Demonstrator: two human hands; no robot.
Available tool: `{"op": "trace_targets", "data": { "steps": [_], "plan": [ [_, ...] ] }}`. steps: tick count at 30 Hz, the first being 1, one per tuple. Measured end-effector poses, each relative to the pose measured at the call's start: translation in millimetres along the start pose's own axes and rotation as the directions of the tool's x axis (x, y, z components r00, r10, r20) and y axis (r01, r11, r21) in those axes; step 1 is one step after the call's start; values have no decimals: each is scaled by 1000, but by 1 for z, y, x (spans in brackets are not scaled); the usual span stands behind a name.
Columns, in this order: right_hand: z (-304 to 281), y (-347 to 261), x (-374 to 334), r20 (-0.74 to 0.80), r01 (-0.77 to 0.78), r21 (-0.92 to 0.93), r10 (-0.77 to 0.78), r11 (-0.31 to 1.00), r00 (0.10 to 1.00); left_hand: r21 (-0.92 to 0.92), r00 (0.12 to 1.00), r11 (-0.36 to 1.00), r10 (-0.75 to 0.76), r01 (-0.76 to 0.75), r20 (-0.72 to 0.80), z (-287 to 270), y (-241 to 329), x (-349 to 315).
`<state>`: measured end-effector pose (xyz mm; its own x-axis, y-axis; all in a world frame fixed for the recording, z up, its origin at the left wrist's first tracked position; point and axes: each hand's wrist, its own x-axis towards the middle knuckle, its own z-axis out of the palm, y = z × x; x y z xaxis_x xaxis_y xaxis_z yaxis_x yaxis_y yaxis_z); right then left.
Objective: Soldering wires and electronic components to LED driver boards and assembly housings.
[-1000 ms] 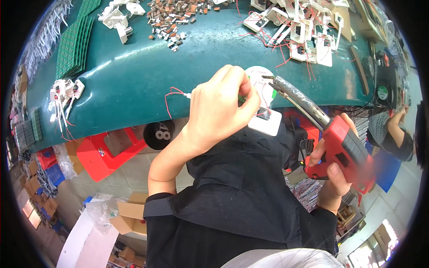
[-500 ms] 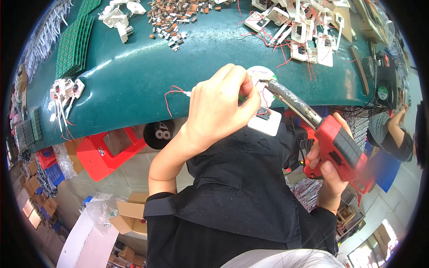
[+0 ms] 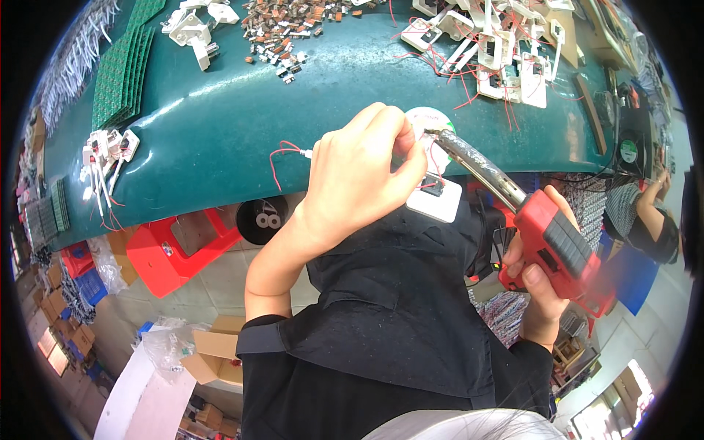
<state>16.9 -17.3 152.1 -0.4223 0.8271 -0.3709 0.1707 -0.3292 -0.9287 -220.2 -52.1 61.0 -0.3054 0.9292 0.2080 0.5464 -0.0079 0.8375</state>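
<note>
My right hand [image 3: 539, 271] is closed round the red and black handle of a soldering gun [image 3: 546, 238]. Its long metal barrel slants up and left, and the tip ends right by my left fingertips. My left hand [image 3: 367, 169] is in a pinch at the table's front edge; what lies between the fingers is hidden. Just below them is a white plastic housing [image 3: 435, 202] with a black part and thin red wire on it. Behind the tip lies a round white and green disc [image 3: 433, 121]. A white end with a red wire [image 3: 282, 150] sticks out left of my hand.
On the green table [image 3: 352, 81] are a heap of small brown-and-silver components [image 3: 286, 29], white housings with red wires [image 3: 506, 55], stacked green circuit boards [image 3: 121, 77] and more white parts [image 3: 110, 154]. A red plastic stool [image 3: 158, 260] stands below. Another person's arm [image 3: 649, 209] shows at far right.
Almost nothing differs. The soldering tip stays by my left fingertips, and both hands have shifted only very slightly.
</note>
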Motion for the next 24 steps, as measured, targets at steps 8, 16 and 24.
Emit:
{"op": "trace_targets", "data": {
  "steps": [8,16,24],
  "plan": [
    [-1,1,-1,-49,-21,34,23,999,999,5,999,999,-36,36,39,-2,2,2],
    [0,1,1,-35,-16,-2,16,1000,999,10,999,1000,-26,26,40,-2,1,1],
    [0,-1,2,-11,4,-21,-4,1000,1000,5,999,999,-39,39,30,-2,3,3]
  ]
}}
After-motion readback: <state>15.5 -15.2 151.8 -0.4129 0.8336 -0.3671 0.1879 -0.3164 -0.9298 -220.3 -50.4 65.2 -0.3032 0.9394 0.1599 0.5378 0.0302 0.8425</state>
